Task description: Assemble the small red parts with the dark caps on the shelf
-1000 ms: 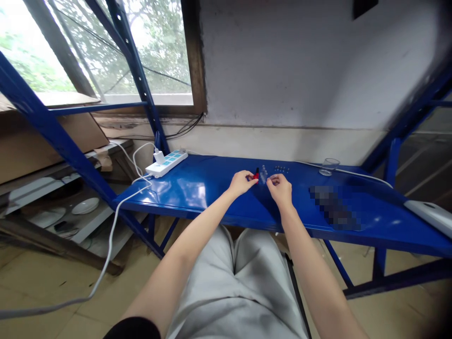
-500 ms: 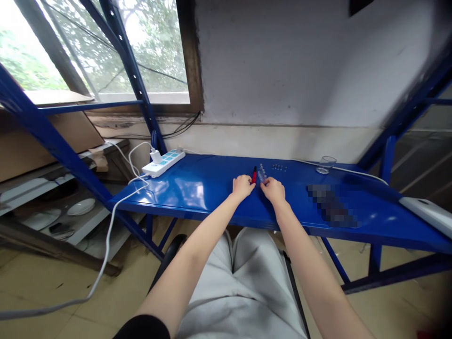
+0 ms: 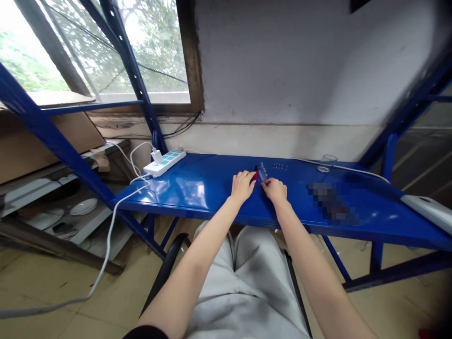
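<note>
Both my hands rest on a blue metal shelf point(image 3: 197, 188) in front of me. My left hand point(image 3: 242, 184) has its fingers curled round the lower end of a small red and black tool point(image 3: 255, 171). My right hand point(image 3: 274, 189) pinches a small clear plastic piece point(image 3: 262, 172) that stands just right of the tool. The two hands almost touch. A short row of tiny dark parts point(image 3: 278, 166) lies on the shelf just behind them.
A white power strip point(image 3: 165, 162) with a plugged charger and white cables sits at the shelf's left rear. A clear glass cup point(image 3: 326, 163) stands at the right rear, a blurred dark patch point(image 3: 332, 203) to the right. Blue rack posts flank me; plates lie lower left.
My hands drew a little nearer to me and closer together. The red tool, held up a second ago, now stands lower behind my left fingers.
</note>
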The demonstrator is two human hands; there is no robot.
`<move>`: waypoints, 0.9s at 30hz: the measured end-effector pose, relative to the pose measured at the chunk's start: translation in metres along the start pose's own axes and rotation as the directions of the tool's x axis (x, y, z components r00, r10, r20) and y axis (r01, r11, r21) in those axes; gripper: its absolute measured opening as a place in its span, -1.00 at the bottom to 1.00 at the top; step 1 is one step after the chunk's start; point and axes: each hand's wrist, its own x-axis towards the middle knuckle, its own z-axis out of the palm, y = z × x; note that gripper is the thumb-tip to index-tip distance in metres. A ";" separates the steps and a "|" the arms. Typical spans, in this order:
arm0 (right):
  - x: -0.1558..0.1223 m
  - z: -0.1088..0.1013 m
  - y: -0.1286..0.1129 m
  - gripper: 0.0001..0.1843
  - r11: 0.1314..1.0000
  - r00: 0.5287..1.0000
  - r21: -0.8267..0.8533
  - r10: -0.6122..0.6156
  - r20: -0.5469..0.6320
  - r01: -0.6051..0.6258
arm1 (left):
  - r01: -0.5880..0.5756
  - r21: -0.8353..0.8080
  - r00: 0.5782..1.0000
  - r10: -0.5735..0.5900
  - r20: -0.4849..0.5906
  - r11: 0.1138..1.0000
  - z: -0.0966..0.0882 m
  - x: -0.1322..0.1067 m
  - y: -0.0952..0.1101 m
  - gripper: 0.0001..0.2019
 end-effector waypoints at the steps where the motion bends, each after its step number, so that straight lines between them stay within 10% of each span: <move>1: 0.000 0.000 0.000 -0.73 1.000 1.000 -0.001 0.000 -0.001 0.000 | -0.012 0.016 1.000 0.012 0.019 1.000 0.000 0.000 0.000 -0.69; 15: -0.007 -0.003 -0.003 -0.74 0.989 0.985 0.140 -0.031 -0.172 0.056 | 0.083 -0.136 0.997 -0.081 0.014 0.987 -0.003 0.008 -0.002 -0.92; 21: -0.016 -0.016 -0.029 -0.65 0.929 0.885 0.221 -0.182 -0.429 0.298 | 0.175 -0.275 0.948 -0.238 -0.214 0.945 -0.024 0.020 -0.047 -0.91; 27: 0.003 -0.007 -0.080 -0.71 0.918 0.910 0.211 -0.260 -0.323 0.337 | 0.242 -0.461 0.865 -0.405 -0.297 0.854 -0.024 0.013 -0.091 -0.96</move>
